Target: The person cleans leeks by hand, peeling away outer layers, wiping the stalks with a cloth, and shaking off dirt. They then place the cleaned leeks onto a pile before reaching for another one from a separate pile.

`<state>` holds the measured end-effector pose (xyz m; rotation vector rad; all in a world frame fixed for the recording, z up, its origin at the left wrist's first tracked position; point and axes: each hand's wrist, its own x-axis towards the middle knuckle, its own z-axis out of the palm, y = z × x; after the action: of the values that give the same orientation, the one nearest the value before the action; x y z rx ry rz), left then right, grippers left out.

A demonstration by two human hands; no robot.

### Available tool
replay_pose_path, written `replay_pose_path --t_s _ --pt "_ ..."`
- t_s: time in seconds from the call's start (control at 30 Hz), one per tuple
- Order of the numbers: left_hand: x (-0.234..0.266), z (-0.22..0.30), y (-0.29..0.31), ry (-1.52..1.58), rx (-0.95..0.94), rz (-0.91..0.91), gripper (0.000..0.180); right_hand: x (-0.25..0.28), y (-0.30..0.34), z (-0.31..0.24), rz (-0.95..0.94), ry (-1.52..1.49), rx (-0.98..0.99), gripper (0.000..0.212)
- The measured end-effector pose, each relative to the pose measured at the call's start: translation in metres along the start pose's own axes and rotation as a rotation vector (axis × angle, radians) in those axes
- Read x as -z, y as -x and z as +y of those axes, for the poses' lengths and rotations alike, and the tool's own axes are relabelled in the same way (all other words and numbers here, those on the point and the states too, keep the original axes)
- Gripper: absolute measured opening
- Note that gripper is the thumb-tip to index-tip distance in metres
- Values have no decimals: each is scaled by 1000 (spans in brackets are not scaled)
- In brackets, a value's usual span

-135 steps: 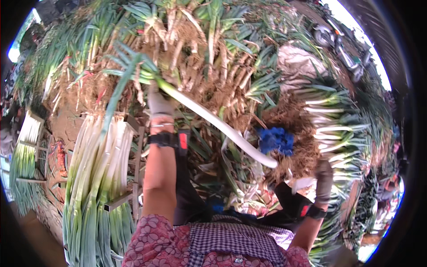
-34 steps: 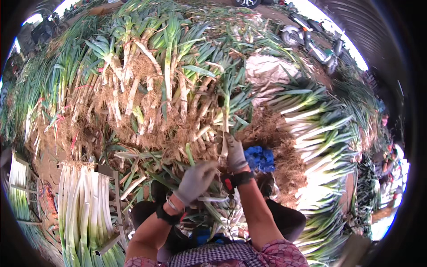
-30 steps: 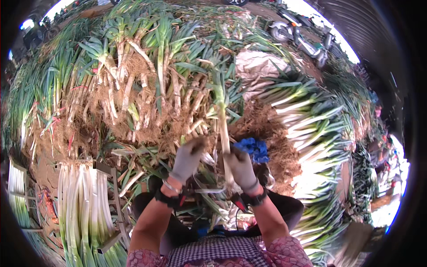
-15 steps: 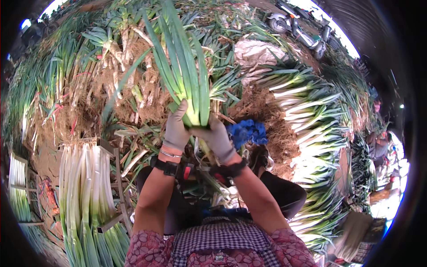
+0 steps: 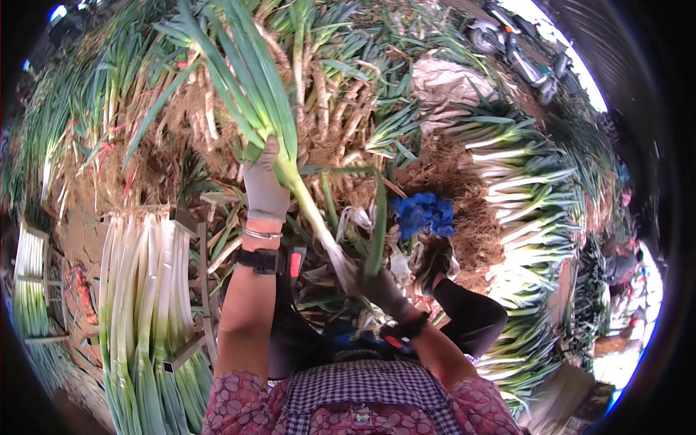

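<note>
My left hand [image 5: 267, 181], in a pale glove, is wrapped round a large green onion [image 5: 313, 214] where the leaves meet the stalk. Its green leaves fan out up and away to the left, and the white stalk slants down toward my right. Beside the stalk's lower end is my gloved right hand [image 5: 384, 291], somewhat blurred, its fingers closed on a loose green leaf strip [image 5: 378, 225]. The strip rises from that hand and bends over toward the stalk. Whether the right hand also touches the stalk's tip, I cannot tell.
Trimmed green onions [image 5: 138, 283] lie in a metal frame [image 5: 206, 290] at left. A long row of onions [image 5: 522, 196] lies at right. Untrimmed bundles with roots [image 5: 326, 109] stand ahead. A blue crumpled cloth [image 5: 424, 215], a pale sack [image 5: 449, 83] and peeled leaf litter surround my feet.
My right hand has moved from beside my left hand down and toward me, drawing a leaf strip along. The onion now tilts left, its white stalk bared to view.
</note>
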<state>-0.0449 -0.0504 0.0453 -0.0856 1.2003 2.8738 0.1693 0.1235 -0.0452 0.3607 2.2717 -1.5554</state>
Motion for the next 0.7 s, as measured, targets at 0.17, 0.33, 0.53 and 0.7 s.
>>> replay_pose_path --t_s 0.17,0.33,0.53,0.7 --pt "4 -5 -2 -32 -6 -67 33 50 10 28 253 383 323 61" --pt "1 -28 12 -211 -68 -293 40 8 -53 -138 581 306 628 54" --pt "-18 -15 17 85 220 -415 27 25 -74 -122 15 -772 404 39" --pt "5 -32 11 38 207 -215 32 11 -72 -140 379 -341 532 24"
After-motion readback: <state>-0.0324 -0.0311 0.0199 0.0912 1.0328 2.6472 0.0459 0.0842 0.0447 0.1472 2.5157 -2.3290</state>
